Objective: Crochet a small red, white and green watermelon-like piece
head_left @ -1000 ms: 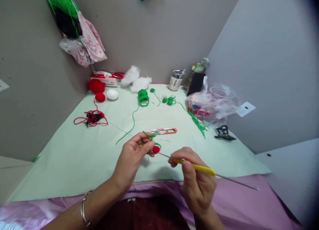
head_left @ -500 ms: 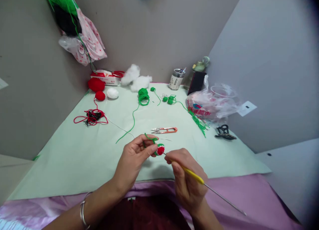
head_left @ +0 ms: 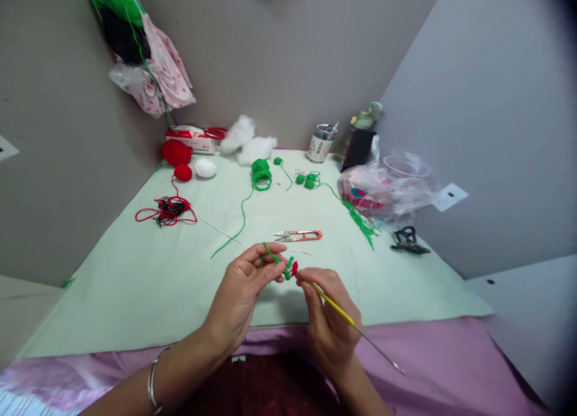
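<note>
Between the thumb and fingers of my left hand (head_left: 246, 284) is a small crocheted piece (head_left: 291, 268), red in the middle with white and a green rim. Green yarn (head_left: 270, 252) loops over the left index finger. My right hand (head_left: 331, 311) grips a crochet hook (head_left: 333, 303) with a yellow handle; its metal rear end points down to the right. The hook's front tip is hidden by the right fingertips, which touch or nearly touch the red side of the piece. Just beyond the hands, orange-handled thread snips (head_left: 298, 235) lie on the pale green tabletop (head_left: 180, 296).
Red yarn balls (head_left: 176, 153), a white ball (head_left: 205, 168), stuffing (head_left: 256, 150) and green yarn (head_left: 261, 174) lie toward the back. A pen tin (head_left: 321, 143), phone (head_left: 359, 150), plastic bag (head_left: 383, 187) and black claw clip (head_left: 409, 241) stand right. Grey panels enclose the table.
The crocheted piece has turned more edge-on. My right hand has shifted left, closer to the piece, and the hook has swung steeper, its rear end moving left and up.
</note>
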The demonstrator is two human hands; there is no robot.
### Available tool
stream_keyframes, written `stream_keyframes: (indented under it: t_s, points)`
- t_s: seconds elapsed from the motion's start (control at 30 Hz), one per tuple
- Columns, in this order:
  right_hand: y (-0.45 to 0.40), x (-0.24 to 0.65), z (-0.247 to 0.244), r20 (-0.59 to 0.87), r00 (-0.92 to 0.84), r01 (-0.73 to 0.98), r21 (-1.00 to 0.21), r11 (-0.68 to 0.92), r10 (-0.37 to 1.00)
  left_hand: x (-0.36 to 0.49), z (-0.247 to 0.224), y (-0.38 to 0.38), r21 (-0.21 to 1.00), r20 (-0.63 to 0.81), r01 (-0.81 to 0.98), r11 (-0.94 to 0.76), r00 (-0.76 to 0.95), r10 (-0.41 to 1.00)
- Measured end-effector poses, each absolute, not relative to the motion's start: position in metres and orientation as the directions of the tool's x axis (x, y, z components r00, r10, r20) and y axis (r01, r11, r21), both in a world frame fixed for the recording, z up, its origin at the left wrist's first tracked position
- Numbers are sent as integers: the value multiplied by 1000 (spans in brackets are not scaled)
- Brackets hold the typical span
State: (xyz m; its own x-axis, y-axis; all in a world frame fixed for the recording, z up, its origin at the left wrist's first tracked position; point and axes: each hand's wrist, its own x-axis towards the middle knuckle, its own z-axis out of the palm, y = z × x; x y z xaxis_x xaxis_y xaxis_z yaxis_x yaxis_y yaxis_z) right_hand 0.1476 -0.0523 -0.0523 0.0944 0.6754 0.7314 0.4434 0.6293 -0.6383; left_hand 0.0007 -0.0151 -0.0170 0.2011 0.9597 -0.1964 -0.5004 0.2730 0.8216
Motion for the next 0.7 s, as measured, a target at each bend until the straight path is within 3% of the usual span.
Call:
stream_keyframes:
  t_s: [0.17, 0.27, 0.4, 0.7]
  points:
    - [-53, 149, -53, 690, 231, 392, -711, 584, 686, -1, -20, -14, 767, -252, -522, 373, 290, 923]
    - [-50, 153, -55, 581, 263, 214, -814, 541, 770, -2, -18, -14, 773, -249, -510, 378, 304, 919]
    - [-44, 156, -55, 492, 258, 8, -862, 508, 831, -5, -16, -15, 814, -256, -448, 370, 294, 921]
    - [-42, 158, -48, 473, 164, -49, -873, 486, 866, -7, -20, -14, 899, -192, -329, 288, 294, 936]
